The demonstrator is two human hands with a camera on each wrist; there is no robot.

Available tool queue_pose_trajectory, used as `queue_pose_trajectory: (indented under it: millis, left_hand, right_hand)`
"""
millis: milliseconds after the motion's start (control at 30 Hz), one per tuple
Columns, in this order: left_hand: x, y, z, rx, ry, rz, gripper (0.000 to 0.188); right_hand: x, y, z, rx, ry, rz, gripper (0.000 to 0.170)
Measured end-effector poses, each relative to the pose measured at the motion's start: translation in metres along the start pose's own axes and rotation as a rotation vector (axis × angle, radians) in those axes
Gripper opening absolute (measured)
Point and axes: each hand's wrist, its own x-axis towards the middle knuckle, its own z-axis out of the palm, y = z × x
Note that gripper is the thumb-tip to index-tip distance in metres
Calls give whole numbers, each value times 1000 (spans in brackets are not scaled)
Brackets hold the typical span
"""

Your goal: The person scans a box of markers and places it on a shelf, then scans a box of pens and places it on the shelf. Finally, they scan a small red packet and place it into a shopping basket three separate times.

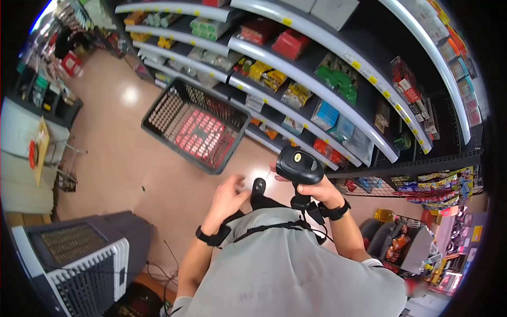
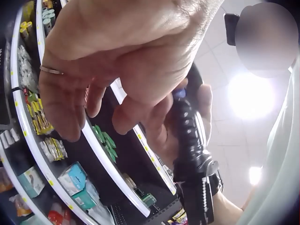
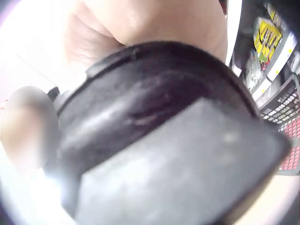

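My right hand point(image 1: 328, 193) grips a black handheld barcode scanner point(image 1: 300, 166) in front of my body, with the thumb along its near side. In the left wrist view, the ribbed scanner handle point(image 2: 190, 129) stands in that hand, and a cable hangs below it in the head view. Close up in the right wrist view, the black scanner body point(image 3: 136, 117) fills most of the picture under the hand point(image 3: 173, 21). To the left, my left hand point(image 1: 228, 198) is in the air with loosely bent fingers and nothing in it. A ring circles one of its fingers.
A dark shopping basket point(image 1: 179, 150) with a reddish bottom lies along the shelves. Shelves point(image 1: 311, 68) of packaged goods rise ahead and to the right. A large air cooler point(image 1: 90, 259) stands at the lower left, with loose cables point(image 1: 163, 272) on the floor beside it.
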Motion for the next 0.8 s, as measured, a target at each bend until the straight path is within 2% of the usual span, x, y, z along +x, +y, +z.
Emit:
queue_pose_trajectory:
  millis: [67,100,200,267,333,367,400,467,533,600,633,733,767,800]
  left_hand:
    - [10,-70,11,89,60,-53,44]
    - [12,-93,14,218,22,-136,44]
    - [4,-168,30,529,-68,-297,44]
    - [-10,-241,43,607,-145,-260,44]
    - [-20,-285,53,284,-343,-727,37]
    - [-31,-298,60,139,-271,-900,34]
    - [-43,-306,64,-10,-190,-1068,31]
    - [-59,-310,67,-119,-153,-1104,25]
    - [-53,-299,70,-82,-210,-1071,22]
    - [-49,-292,74,-7,-286,-854,22]
    - [-45,-281,75,6,-288,-860,22]
    - [-11,-244,80,-232,-168,-999,28]
    - [-1,-232,78,-214,-177,-996,28]
    - [8,-224,78,-319,-212,-979,29]
  right_hand:
    - [1,-2,-18,11,45,-22,83]
    - [1,-1,-27,80,90,8,67]
    - [2,1,-51,-4,109,18,64]
    - [4,-17,-58,-41,117,7,63]
    - [0,-42,-63,-191,72,153,64]
    - [-1,-49,-69,-166,42,313,65]
    - [-4,-47,-74,-159,54,312,65]
    - [-8,-42,-85,-269,84,83,66]
    - [-14,-34,-100,-268,101,78,67]
    - [-19,-25,-111,-258,113,0,66]
    - [-22,-23,-113,-246,119,0,66]
    - [-31,-21,-121,-213,156,55,65]
    - [-33,-21,-124,-264,146,67,66]
    - [-35,-22,-126,-319,135,82,66]
